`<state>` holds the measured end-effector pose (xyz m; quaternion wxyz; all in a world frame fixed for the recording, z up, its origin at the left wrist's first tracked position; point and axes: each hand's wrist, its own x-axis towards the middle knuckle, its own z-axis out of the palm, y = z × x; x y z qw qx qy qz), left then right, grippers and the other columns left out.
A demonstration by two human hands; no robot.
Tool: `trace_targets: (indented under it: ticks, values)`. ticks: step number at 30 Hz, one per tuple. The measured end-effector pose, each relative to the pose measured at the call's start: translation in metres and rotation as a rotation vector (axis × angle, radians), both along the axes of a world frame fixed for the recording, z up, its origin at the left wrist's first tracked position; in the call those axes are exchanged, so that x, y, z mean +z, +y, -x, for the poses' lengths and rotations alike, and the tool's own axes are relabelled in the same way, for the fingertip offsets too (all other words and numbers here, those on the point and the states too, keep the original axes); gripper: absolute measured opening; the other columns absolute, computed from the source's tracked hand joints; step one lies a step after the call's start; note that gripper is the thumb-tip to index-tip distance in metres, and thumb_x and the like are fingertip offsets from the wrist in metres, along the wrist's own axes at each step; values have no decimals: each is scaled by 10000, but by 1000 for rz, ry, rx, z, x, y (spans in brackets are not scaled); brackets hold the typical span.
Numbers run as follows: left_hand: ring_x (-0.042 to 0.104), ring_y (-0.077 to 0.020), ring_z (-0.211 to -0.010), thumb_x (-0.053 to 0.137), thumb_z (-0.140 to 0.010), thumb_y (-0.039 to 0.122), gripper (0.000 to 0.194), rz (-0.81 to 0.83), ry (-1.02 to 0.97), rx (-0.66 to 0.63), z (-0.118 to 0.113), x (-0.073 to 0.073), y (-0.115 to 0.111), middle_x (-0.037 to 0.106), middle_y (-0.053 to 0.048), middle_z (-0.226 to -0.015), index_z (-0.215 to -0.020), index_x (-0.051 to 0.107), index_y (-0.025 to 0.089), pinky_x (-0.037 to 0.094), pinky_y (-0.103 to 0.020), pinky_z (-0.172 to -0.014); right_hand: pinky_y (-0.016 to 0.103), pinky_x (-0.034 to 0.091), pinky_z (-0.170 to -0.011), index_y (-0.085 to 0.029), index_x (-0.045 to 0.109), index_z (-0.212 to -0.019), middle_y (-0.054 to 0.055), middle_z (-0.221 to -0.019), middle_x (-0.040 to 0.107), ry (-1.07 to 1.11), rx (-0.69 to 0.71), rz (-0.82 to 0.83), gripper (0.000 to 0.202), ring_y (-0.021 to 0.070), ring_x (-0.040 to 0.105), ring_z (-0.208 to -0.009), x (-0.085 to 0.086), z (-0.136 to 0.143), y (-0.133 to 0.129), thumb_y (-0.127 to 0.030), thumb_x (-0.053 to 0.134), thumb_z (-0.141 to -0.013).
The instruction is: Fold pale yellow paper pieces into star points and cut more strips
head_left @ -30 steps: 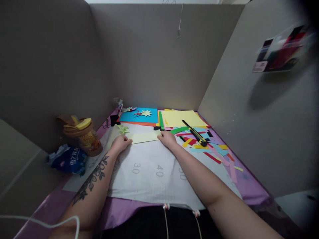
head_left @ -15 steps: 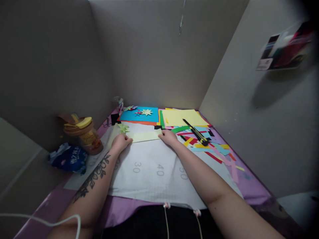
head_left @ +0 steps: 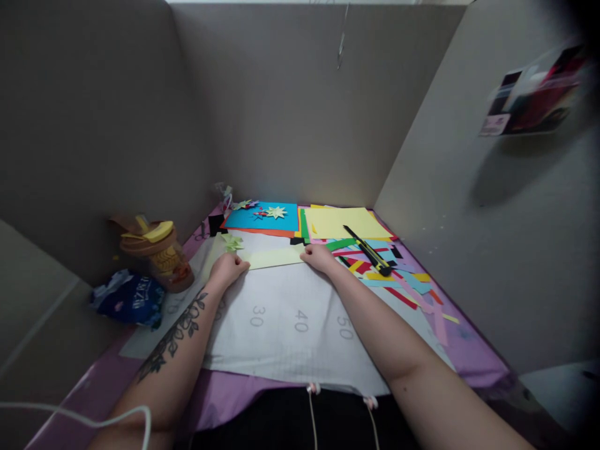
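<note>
A pale yellow-green paper strip [head_left: 275, 257] stretches between my two hands, low over the white sheet with printed numbers [head_left: 281, 350]. My left hand [head_left: 228, 269] is closed on the strip's left end, thumb and fingers pinching it. At the other end my right hand [head_left: 319, 257] pinches the strip's corner. Just behind my left hand lies a light green folded paper piece [head_left: 231, 241]. A pale paper star [head_left: 276, 212] rests on blue paper [head_left: 239, 220] farther back. To the right of my right hand is a black and yellow utility knife [head_left: 368, 251].
Colourful paper scraps [head_left: 412, 287] spread under and around the knife. Behind them is a stack of yellow paper [head_left: 347, 222]. On the left stand a brown cup with a yellow lid [head_left: 169, 259] and a blue packet [head_left: 134, 297]. Grey panels [head_left: 281, 112] enclose the table.
Both hands and the strip stay almost in place; the right hand has shifted very slightly. The camera view has tilted up a little.
</note>
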<state>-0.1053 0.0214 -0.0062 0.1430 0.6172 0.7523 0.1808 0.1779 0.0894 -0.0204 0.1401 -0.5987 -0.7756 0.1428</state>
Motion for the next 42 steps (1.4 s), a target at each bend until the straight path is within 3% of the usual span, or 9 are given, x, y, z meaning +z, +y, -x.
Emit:
trace_targets:
  ticks: [10, 23, 27, 30, 33, 37, 39, 42]
  values:
    - [504, -158, -549, 548, -676, 417, 252, -14, 27, -13, 1, 0, 1, 584, -17, -569, -593, 591, 183, 251, -255, -483, 234, 259, -501, -169, 625, -724, 47, -738, 642, -83, 7, 16, 198, 158, 543, -655, 6, 6, 2, -339, 541, -781]
    - [506, -165, -545, 560, -682, 419, 257, -20, 18, -20, 2, -3, 2, 563, -17, -548, -570, 569, 187, 252, -268, -480, 254, 347, -623, -171, 632, -861, 96, -941, 656, -106, -10, -50, 217, 212, 577, -848, -3, 8, -6, -304, 462, -846]
    - [527, -174, -615, 568, -706, 407, 224, -43, 69, -1, 0, -5, 0, 593, -29, -653, -653, 569, 189, 303, -258, -519, 285, 380, -716, -172, 592, -986, 103, -1012, 624, -85, -66, -84, 229, 235, 543, -929, -7, 9, -12, -325, 491, -848]
    - [555, -222, -824, 589, -726, 374, 232, -162, 146, -1, -3, -6, -4, 613, -87, -894, -850, 594, 178, 397, -284, -662, 327, 377, -832, -178, 558, -1098, 112, -1105, 575, -45, -67, -206, 281, 249, 479, -1038, -8, 10, -16, -289, 535, -840]
    - [457, -293, -1134, 557, -781, 255, 298, -282, 223, -141, -4, -9, -5, 520, -116, -1228, -1075, 599, 228, 388, -403, -876, 393, 327, -937, -262, 578, -1160, 84, -1235, 508, -56, 158, -335, 296, 256, 397, -1149, -8, 10, -15, -223, 500, -877]
    - [202, -305, -1359, 416, -864, 107, 437, -315, 311, -552, -3, -12, -1, 404, -18, -1416, -1150, 607, 376, 223, -533, -1037, 472, 284, -976, -409, 592, -1171, 19, -1381, 395, -131, 550, -374, 319, 289, 329, -1226, -5, 7, -7, -261, 467, -918]
    - [131, -304, -1386, 385, -892, 110, 453, -292, 335, -680, -1, -12, 1, 390, -7, -1435, -1166, 596, 402, 174, -569, -1054, 483, 309, -953, -438, 566, -1193, 17, -1411, 366, -165, 650, -374, 318, 306, 336, -1222, -2, 7, -5, -307, 450, -928]
    - [91, -301, -1396, 388, -899, 114, 469, -249, 352, -750, -1, -11, 4, 365, 3, -1455, -1207, 557, 426, 147, -596, -1058, 474, 337, -937, -444, 525, -1231, 22, -1429, 354, -198, 704, -366, 329, 300, 359, -1211, 5, 7, -6, -332, 410, -944]
